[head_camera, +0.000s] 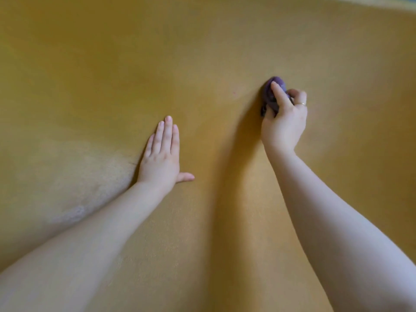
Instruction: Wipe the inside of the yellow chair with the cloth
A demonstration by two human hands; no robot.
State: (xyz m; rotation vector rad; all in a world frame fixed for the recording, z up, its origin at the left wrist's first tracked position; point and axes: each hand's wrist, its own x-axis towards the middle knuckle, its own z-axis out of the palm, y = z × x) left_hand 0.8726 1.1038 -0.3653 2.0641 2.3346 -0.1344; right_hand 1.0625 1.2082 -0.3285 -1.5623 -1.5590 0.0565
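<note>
The yellow chair's inner surface [202,52] fills almost the whole view, a mustard fabric curving up at the sides. My right hand [284,121] is closed around a bunched purple cloth [271,92], with the forefinger pressing the cloth against the fabric right of centre. A ring shows on one finger. My left hand [161,154] lies flat on the chair's fabric left of centre, fingers together and thumb stretched out, holding nothing.
A paler, worn-looking patch [74,192] marks the fabric at the lower left. A tiny reddish speck [234,93] sits on the fabric left of the cloth. A thin strip of the chair's rim [382,1] shows at the top right corner.
</note>
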